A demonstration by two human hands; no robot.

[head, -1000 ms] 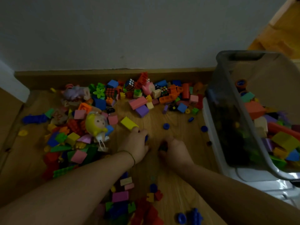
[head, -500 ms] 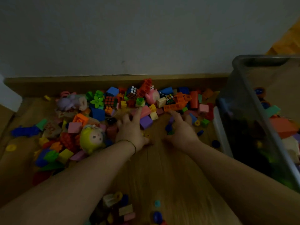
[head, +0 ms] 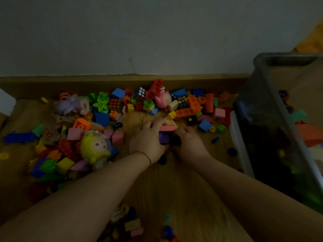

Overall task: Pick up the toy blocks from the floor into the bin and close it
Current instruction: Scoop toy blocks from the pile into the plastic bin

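Head view is showing the left hand (head: 148, 140) and the right hand (head: 190, 144) meeting on the wooden floor (head: 174, 189), cupping a small clutch of pieces between them. Left fingers (head: 153, 124) are curling over a flat pink plastic block (head: 167, 128) sitting on a purple plastic block (head: 164, 137). Right fingers are curling round a small dark piece (head: 175, 141). Loose multicoloured toy blocks (head: 190, 109) are lying along the wall. A translucent grey plastic bin (head: 260, 67) is standing open at the right, holding some blocks.
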